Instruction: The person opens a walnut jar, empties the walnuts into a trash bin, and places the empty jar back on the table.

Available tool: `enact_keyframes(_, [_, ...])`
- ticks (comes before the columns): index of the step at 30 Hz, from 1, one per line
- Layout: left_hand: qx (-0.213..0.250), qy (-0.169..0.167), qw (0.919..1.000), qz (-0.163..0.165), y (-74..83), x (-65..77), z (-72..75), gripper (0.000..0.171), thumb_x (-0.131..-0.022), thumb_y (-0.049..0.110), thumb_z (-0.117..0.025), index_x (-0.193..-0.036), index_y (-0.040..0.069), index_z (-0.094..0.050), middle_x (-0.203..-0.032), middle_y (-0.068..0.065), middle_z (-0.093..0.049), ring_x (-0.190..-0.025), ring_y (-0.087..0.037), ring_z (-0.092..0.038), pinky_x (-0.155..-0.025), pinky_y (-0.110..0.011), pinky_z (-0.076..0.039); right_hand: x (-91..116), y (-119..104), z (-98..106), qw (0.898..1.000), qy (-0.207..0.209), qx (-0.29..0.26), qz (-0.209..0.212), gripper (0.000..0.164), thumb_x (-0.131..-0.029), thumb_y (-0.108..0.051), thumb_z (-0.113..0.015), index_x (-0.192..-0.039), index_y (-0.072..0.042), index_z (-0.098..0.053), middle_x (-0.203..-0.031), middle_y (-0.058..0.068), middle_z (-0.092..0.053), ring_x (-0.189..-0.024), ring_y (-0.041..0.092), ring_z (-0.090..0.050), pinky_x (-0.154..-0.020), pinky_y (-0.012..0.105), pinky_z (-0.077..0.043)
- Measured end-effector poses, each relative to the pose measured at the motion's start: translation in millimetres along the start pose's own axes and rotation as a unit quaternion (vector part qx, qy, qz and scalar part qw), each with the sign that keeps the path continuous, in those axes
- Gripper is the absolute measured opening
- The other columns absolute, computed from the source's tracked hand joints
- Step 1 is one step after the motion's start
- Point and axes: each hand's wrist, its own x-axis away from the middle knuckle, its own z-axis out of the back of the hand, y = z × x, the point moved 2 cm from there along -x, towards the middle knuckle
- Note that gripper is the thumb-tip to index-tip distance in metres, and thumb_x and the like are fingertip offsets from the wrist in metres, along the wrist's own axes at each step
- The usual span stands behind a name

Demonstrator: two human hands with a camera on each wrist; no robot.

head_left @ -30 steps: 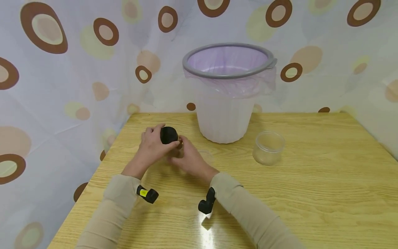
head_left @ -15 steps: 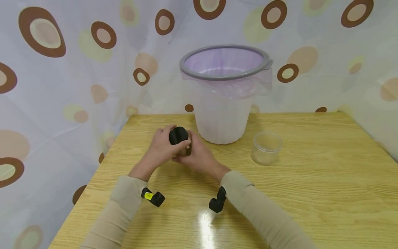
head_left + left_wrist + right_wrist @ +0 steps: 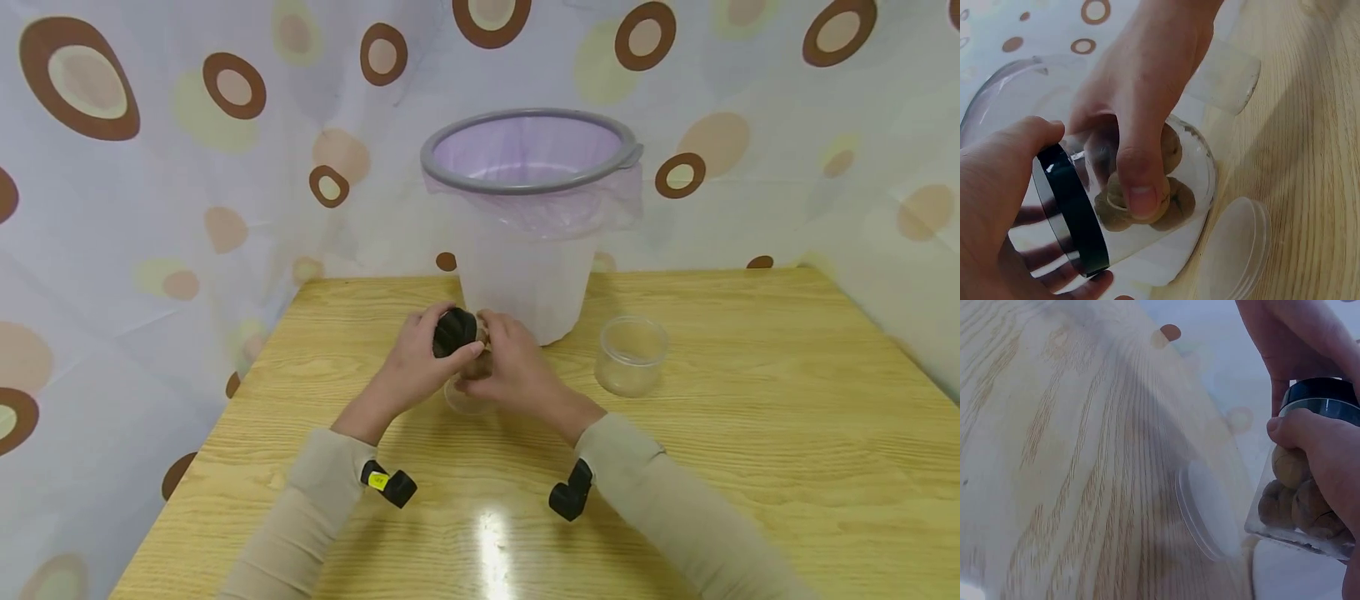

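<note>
A clear jar with a black screw lid is held tilted above the table between both hands. My left hand grips the black lid, thumb on one side and fingers round the other. Round the jar's clear body, my right hand is curled, its thumb pressing the wall in the left wrist view. Several round brown nut-like balls with cracked skins show through the plastic. Just below the jar lies a clear flat lid on the table. Fingers hide part of the jar.
Behind the hands stands a white bin with a grey rim and a purple liner. To the right of the hands is an uncovered clear tub on the wooden table. A patterned curtain hangs behind and at the left.
Both hands have moved right with the jar, closer to the tub. Their grips on the lid and body continue. The flat clear lid is now partly visible below them.
</note>
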Motion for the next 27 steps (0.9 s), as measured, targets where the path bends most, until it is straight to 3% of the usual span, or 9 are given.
enact_keyframes(6, [0.004, 0.020, 0.9971, -0.073, 5.9, -1.3, -9.3, 0.068, -0.093, 0.044, -0.067, -0.150, 0.018, -0.040, -0.147, -0.017, -0.039, -0.128, -0.034, -0.045, -0.098, -0.050, -0.050, 9, 4, 15, 0.998, -0.001, 0.065, 0.018, 0.099, -0.074, -0.045, -0.084, -0.145, 0.004, -0.037, -0.132, 0.018, -0.055, -0.119, 0.034, -0.055, -0.104, 0.050, -0.046])
enact_keyframes(11, [0.012, 0.009, 0.9951, -0.098, 8.6, 0.4, -15.7, 0.067, -0.094, 0.042, -0.065, -0.149, 0.013, -0.041, -0.146, -0.014, -0.042, -0.128, -0.030, -0.048, -0.097, -0.046, -0.052, 15, 4, 25, 0.992, 0.003, 0.119, 0.045, 0.096, -0.072, -0.045, -0.085, -0.142, 0.004, -0.040, -0.133, 0.020, -0.056, -0.122, 0.036, -0.055, -0.106, 0.048, -0.044])
enact_keyframes(18, [0.094, 0.001, 0.9911, -0.094, 4.0, 3.1, -25.5, 0.065, -0.092, 0.035, -0.071, -0.146, 0.010, -0.044, -0.140, -0.008, -0.049, -0.126, -0.029, -0.053, -0.090, -0.042, -0.057, 25, 2, 35, 0.979, 0.003, 0.184, 0.088, 0.096, -0.070, -0.042, -0.087, -0.141, 0.005, -0.043, -0.136, 0.021, -0.055, -0.124, 0.036, -0.055, -0.109, 0.048, -0.042])
enact_keyframes(22, [0.139, 0.027, 0.9861, -0.088, 3.6, 3.5, -34.4, 0.062, -0.091, 0.031, -0.072, -0.143, 0.009, -0.046, -0.136, -0.009, -0.051, -0.124, -0.031, -0.055, -0.088, -0.042, -0.058, 29, -1, 39, 0.968, 0.013, 0.228, 0.105, 0.093, -0.072, -0.037, -0.085, -0.143, 0.004, -0.042, -0.136, 0.019, -0.054, -0.125, 0.036, -0.053, -0.111, 0.050, -0.040])
enact_keyframes(27, [0.168, 0.068, 0.9803, -0.079, 7.3, 3.5, -43.4, 0.060, -0.093, 0.032, -0.070, -0.143, 0.007, -0.047, -0.134, -0.011, -0.052, -0.122, -0.030, -0.057, -0.090, -0.044, -0.057, 33, -3, 42, 0.947, 0.045, 0.297, 0.118, 0.090, -0.073, -0.032, -0.082, -0.144, 0.002, -0.039, -0.138, 0.021, -0.051, -0.130, 0.039, -0.049, -0.112, 0.055, -0.037])
